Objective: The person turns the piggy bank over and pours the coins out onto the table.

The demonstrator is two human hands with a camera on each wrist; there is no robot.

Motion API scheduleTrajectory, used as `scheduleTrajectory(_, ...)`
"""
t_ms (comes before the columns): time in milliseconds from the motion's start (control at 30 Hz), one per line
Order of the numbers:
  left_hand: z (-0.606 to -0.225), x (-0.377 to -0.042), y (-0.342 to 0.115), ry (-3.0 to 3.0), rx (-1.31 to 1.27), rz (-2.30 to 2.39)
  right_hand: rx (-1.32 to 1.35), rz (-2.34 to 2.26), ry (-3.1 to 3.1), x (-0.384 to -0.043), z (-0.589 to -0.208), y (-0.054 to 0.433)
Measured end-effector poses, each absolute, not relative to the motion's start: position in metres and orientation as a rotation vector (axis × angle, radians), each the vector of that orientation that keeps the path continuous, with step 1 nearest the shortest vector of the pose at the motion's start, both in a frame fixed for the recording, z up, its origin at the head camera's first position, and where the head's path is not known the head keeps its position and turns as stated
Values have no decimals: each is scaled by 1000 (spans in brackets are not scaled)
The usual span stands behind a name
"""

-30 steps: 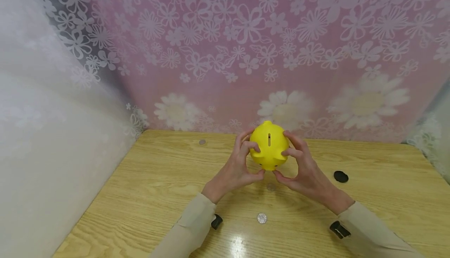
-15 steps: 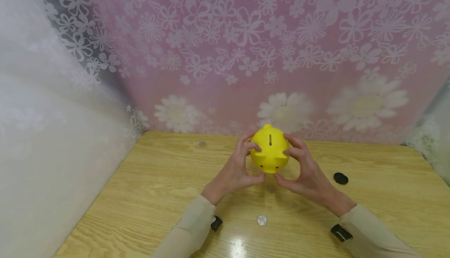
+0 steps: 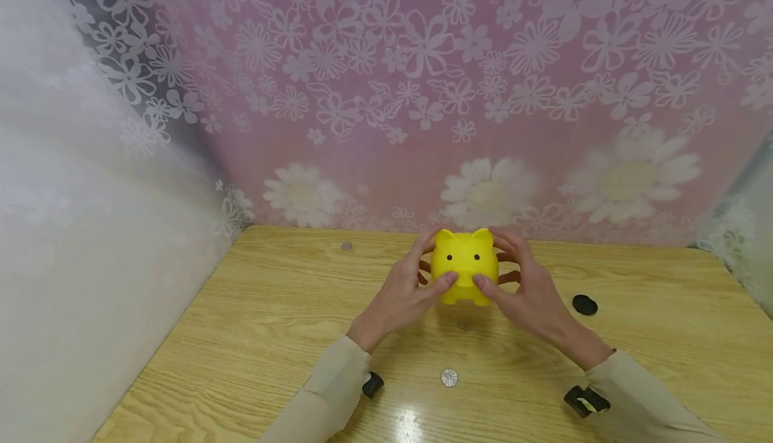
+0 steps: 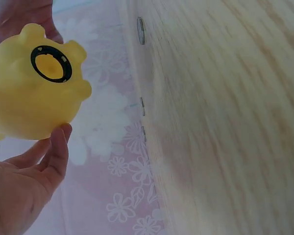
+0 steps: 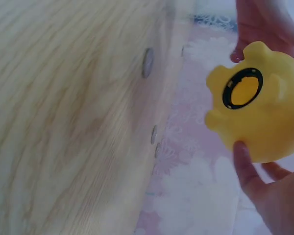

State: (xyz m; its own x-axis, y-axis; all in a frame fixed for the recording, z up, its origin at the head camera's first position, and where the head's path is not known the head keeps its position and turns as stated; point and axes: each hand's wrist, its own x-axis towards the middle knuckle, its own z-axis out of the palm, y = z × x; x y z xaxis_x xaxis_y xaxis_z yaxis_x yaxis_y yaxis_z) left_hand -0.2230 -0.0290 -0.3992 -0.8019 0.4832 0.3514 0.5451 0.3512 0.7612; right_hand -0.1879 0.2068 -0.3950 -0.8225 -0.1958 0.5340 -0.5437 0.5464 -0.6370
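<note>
A yellow piggy bank is held between both hands above the table, its face turned toward me. My left hand grips its left side, thumb on the snout and fingers wrapped behind. On the other side my right hand mirrors that grip, its thumb also at the snout. Both wrist views show the underside, where a black ring surrounds an uncovered round hole between the stubby feet. The coin slot on top is hidden in every view.
A black round cap lies on the wooden table to the right. One coin lies near the front, another coin under the piggy bank, and a third coin by the back edge. A flowered curtain hangs behind.
The piggy bank has tipped back: its slot faced up toward me before, and now its face and feet show. My thumbs have come up onto the snout. Coins and cap stay put.
</note>
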Motion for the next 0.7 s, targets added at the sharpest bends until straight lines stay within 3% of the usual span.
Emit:
scheduleTrajectory(333,-398,-221,-27,-2660,-844,-1531,328,1393,-2667,-181,-379,199)
scheduleTrajectory(700,-399,-221,-25,-2784,-707,-1433,225,1594,-2732,-180,-375,195)
